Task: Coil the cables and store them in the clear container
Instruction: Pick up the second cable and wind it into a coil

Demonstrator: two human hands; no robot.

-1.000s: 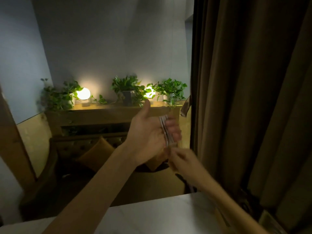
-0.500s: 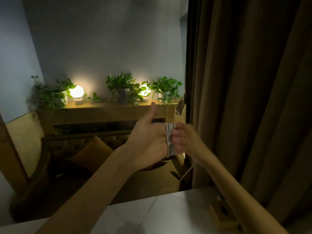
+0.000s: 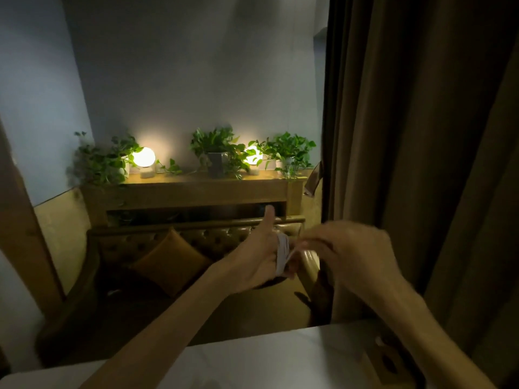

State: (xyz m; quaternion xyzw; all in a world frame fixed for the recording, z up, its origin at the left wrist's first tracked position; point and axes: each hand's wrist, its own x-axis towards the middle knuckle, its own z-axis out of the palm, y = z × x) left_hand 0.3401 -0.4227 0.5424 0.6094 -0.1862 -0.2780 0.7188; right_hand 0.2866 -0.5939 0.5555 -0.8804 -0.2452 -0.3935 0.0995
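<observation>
Well above table [image 3: 252, 357] edge, left hand [image 3: 252, 261] holds cable [image 3: 281, 254]; right hand [image 3: 346, 251] pinches it.

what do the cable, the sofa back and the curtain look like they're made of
The cable: white, probably plastic-sheathed; it bends into tight loops round the left hand. The sofa back: brown leather or faux leather; glossy and button-tufted. The curtain: heavy fabric, matte brown, hanging in deep soft folds.

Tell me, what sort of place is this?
Probably a cosy lounge or sitting room: a tufted leather sofa with a cushion, a wooden shelf of potted plants and glowing globe lamps, and a heavy brown curtain.
</observation>
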